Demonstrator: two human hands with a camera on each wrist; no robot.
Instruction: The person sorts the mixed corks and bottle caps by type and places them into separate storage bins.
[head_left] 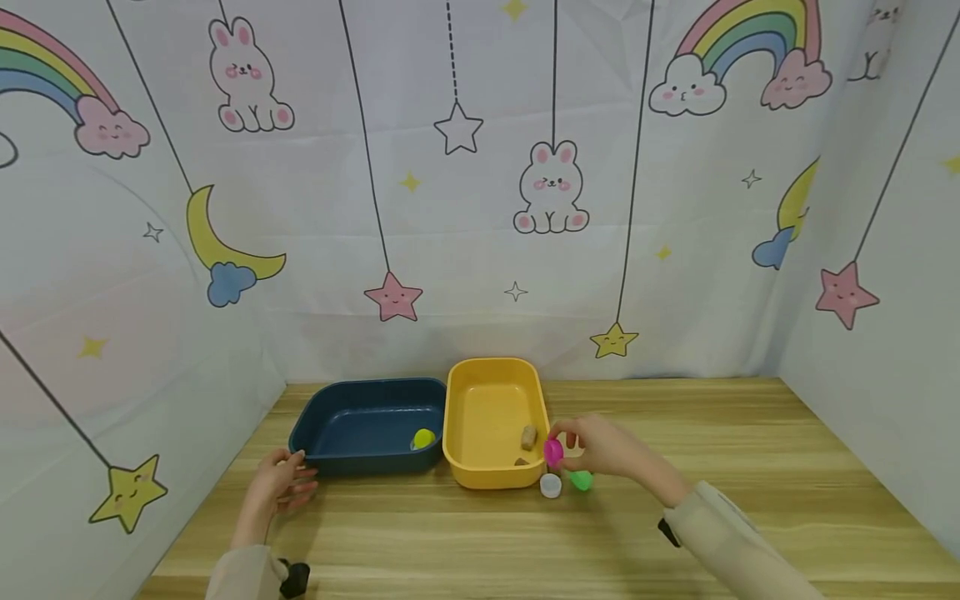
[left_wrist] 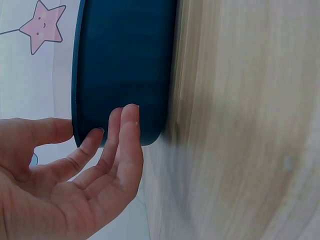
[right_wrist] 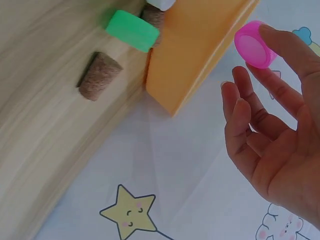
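Note:
My right hand (head_left: 600,448) pinches a pink bottle cap (head_left: 553,452) between thumb and index finger, beside the right wall of the yellow tray (head_left: 491,479); its other fingers are loosely bent in the right wrist view. My left hand (head_left: 277,483) holds the near left corner of the dark blue tray (head_left: 367,467), thumb at the rim and index finger against the outer wall. Inside the blue tray lies a yellow cap (head_left: 423,438). A cork (head_left: 528,437) and another brown piece (head_left: 521,462) are in the yellow tray.
On the table by the yellow tray stand a white cap (head_left: 551,486) and a green cap (head_left: 581,480). In the right wrist view a cork (right_wrist: 100,76) lies near the green cap, with another cork (right_wrist: 153,20) partly hidden behind it. A patterned curtain (head_left: 480,250) hangs behind.

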